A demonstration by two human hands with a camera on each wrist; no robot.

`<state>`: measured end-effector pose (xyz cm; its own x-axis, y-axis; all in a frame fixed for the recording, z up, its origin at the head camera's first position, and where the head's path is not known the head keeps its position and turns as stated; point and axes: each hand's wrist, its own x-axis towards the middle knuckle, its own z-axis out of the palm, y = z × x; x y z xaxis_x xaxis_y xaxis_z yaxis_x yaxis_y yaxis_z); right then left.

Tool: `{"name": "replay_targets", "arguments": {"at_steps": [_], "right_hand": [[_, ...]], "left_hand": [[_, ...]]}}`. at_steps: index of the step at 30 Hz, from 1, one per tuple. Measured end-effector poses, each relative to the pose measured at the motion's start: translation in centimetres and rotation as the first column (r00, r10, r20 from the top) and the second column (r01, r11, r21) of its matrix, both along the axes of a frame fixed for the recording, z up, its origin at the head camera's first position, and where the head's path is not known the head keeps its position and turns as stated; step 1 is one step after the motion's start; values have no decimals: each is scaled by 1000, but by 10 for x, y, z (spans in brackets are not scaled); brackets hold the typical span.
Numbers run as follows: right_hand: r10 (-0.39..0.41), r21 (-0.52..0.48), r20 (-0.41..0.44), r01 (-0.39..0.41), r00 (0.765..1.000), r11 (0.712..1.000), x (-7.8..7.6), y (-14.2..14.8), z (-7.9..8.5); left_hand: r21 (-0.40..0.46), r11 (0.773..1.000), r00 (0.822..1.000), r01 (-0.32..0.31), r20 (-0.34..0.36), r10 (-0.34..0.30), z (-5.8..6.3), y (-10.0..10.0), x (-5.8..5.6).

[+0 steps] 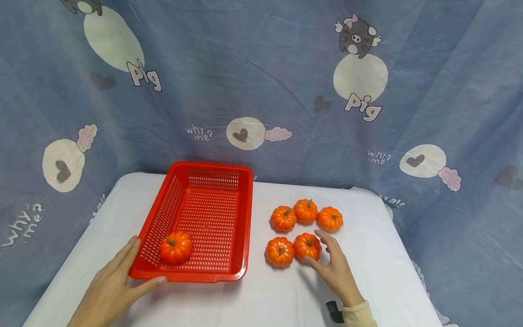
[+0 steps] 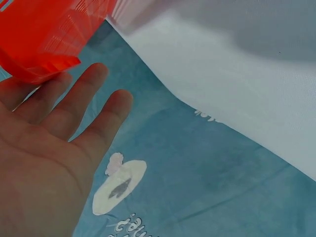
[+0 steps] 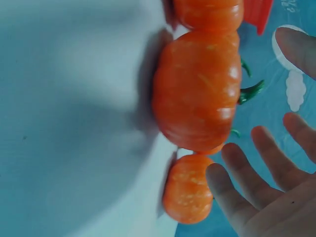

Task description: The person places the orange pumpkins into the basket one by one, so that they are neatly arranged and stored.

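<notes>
A red plastic basket [image 1: 208, 227] holds one small orange pumpkin [image 1: 176, 247] in its front left corner. My left hand [image 1: 110, 284] rests at that corner, its fingers extended along the left side and its thumb by the front rim. The left wrist view shows the fingers of this hand [image 2: 54, 133] fairly straight beside the red rim [image 2: 39, 69]. My right hand [image 1: 337, 268] is spread around the right side of a pumpkin [image 1: 308, 247] with a green stem. In the right wrist view a gap shows between the fingers [image 3: 266, 158] and the nearest pumpkin [image 3: 197, 91].
Another pumpkin [image 1: 280, 252] sits just left of the one by my right hand. Behind them stand three more pumpkins [image 1: 305, 211] in a row. Everything lies on a white-covered table [image 1: 367, 236], with a blue printed curtain [image 1: 261, 81] around it.
</notes>
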<state>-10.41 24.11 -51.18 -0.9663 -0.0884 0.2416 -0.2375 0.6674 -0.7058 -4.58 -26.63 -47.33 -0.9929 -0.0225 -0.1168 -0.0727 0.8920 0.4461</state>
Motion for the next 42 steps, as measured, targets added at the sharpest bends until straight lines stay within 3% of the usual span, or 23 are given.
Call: {"name": "replay_targets", "arguments": {"at_steps": [5,13,24,34,42], "right_hand": [[-30,11,85,29,996,1000,-4,2,-6],[-63,44,141,58,988,997,-10,4,-15],[-84,51,228,74,970,996,-12,1,-15],[-80,50,183,73,980,996,-13,2,-18],[-85,39,182,79,980,996,-12,3,-19]], "left_hand": [[5,1000,1000,-6,6,6,-2,1,-1],[1,1000,1000,-2,-14,2,-2,1,0],[2,1000,1000,-13,6,13,-2,1,-1],[6,1000,1000,-10,-12,10,-1,1,1],[5,1000,999,-20,51,20,-1,0,-2]]}}
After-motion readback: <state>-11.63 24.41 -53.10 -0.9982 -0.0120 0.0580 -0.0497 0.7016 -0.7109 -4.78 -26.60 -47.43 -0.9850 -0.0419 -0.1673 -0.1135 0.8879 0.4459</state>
